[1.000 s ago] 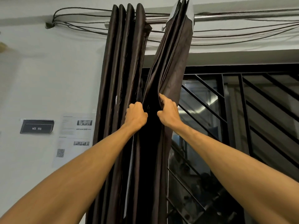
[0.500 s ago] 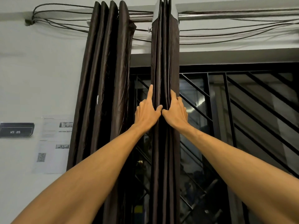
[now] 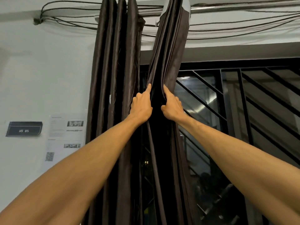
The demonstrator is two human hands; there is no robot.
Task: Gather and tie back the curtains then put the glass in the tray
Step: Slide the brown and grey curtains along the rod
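Centrally, a dark brown gathered curtain (image 3: 168, 51), folded into tight pleats, hanging over the left edge of the black window grille (image 3: 243, 98) and slanting leftward lower down. Gripped at mid-height from both sides: left hand (image 3: 142, 106) clamped round the pleats' left edge, index finger pointing up along the fabric, other fingers curled; right hand (image 3: 172, 108) clenched on the right edge likewise (index finger also straight up). Both bare forearms reaching up from the bottom corners. Just left of the grille, a second curtain (image 3: 116, 62), hanging straight in long folds. Above the grille, a metal curtain rod (image 3: 227, 9) and loose dark cables (image 3: 68, 21). Far left of the grille, on the pale wall (image 3: 40, 78), a paper notice (image 3: 65, 135) and a dark sign (image 3: 24, 128) reading WS 05.
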